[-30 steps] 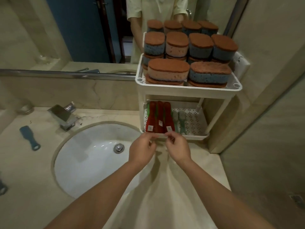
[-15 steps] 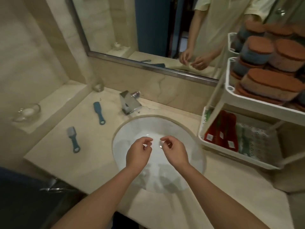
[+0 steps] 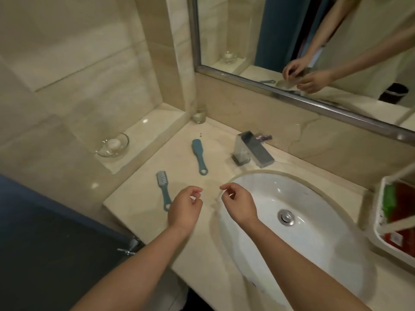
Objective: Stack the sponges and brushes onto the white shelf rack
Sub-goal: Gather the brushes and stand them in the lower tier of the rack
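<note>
We judge the step in hand to be picking up the 2 blue brushes lying on the counter (image 3: 139, 198). Our left hand (image 3: 185, 206) hovers just right of the nearer brush (image 3: 164, 191), fingers loosely curled and holding nothing. Our right hand (image 3: 239, 204) hovers beside it over the left rim of the sink (image 3: 314, 243), equally curled and empty.

We would do best to pinch each brush at mid-handle, where it should balance, 1 per hand. We would then carry both across the sink to the white rack (image 3: 379, 234) at the right edge. There we would lay them flat beside the red brushes (image 3: 402, 205) in that tray.

The nearer brush lies bristles up, its pale bristle head at the far end and its hanging loop nearest us. The farther brush (image 3: 198, 157), left of the faucet (image 3: 251, 151), shows a smooth back, loop also toward us. Both look slim, flat and probably light. No sponge is in view.
</note>
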The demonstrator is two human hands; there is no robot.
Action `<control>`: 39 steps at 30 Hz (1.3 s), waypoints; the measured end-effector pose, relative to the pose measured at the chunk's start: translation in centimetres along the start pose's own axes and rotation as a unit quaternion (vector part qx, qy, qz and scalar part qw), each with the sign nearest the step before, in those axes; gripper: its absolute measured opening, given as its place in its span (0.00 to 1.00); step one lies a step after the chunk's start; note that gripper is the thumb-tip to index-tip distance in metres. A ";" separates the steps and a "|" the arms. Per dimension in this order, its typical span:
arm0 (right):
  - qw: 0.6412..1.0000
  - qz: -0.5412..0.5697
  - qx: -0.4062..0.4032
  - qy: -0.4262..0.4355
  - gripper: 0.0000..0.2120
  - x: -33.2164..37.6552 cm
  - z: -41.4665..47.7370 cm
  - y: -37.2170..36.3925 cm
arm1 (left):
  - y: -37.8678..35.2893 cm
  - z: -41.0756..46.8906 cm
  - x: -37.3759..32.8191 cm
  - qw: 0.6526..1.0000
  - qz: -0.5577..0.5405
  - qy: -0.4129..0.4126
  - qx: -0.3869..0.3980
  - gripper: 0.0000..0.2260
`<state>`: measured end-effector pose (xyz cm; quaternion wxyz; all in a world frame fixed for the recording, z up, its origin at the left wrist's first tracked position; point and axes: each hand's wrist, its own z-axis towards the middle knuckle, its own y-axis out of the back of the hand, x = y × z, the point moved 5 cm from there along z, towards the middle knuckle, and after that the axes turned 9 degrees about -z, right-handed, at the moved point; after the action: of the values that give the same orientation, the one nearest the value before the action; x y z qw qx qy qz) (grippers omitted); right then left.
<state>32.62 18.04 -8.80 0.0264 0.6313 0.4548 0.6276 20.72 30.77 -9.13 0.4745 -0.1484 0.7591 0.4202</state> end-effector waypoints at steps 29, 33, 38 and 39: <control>0.921 -0.382 0.079 -0.005 0.14 7.3 11.9 -11.4 | 7.1 11.7 8.3 0.967 0.249 0.019 -0.055 0.29; 0.915 -0.401 0.016 0.033 0.11 7.5 11.6 -10.7 | 6.9 11.8 8.0 0.972 0.229 0.018 -0.044 0.21; 0.937 -0.343 0.059 0.023 0.09 6.7 10.9 -10.8 | 6.7 11.9 7.6 0.965 0.259 0.023 -0.023 0.15; 0.949 -0.307 0.063 0.012 0.08 6.5 10.7 -10.8 | 6.6 12.0 7.6 0.963 0.266 0.028 -0.020 0.14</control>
<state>34.19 34.01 -12.60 0.1726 0.4536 0.6659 0.5666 19.87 45.41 -14.64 0.3212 0.0379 0.7756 0.5421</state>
